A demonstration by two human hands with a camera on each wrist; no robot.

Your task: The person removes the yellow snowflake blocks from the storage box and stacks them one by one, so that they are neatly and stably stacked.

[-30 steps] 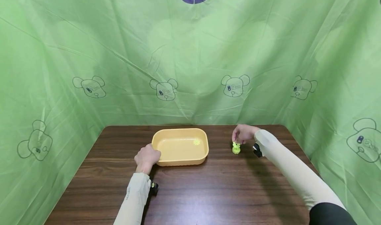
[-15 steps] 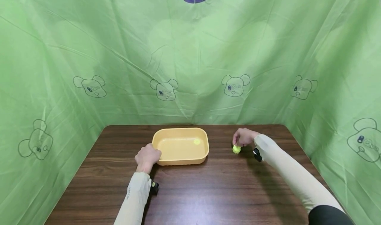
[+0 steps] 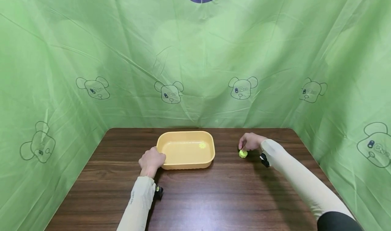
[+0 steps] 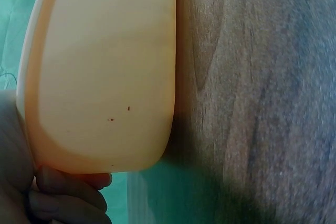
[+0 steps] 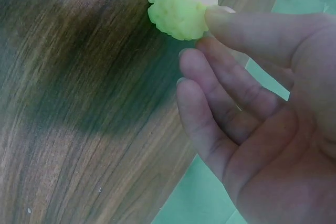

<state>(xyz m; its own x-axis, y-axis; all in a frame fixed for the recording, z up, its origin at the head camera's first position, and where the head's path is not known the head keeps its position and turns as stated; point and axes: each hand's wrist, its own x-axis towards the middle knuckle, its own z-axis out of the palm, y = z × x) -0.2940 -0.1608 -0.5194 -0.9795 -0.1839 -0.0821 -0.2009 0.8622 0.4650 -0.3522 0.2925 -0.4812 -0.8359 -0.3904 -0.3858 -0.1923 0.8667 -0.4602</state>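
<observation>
A yellow plastic tray [image 3: 185, 152] sits on the table with a small yellow flower-shaped piece [image 3: 202, 145] inside, near its right end. My left hand [image 3: 151, 158] grips the tray's left rim near the front corner; the left wrist view shows curled fingers [image 4: 71, 198] under the rim. To the right of the tray, my right hand [image 3: 251, 141] pinches a bumpy yellow-green lump [image 5: 176, 6] with petal-like edges. Thumb and fingers meet at its side in the right wrist view, where the other fingers are half curled. Whether the lump touches the tabletop I cannot tell.
The dark wood table [image 3: 189, 197] runs back to a green curtain [image 3: 195, 61] printed with bear heads. More curtain hangs along the left and right sides. A dark shadow of the right arm lies on the wood.
A second ago the right fingers held a flower-shaped part above the lump; they have since come down onto it, and the lump looks more compact. The left hand and tray stay put.
</observation>
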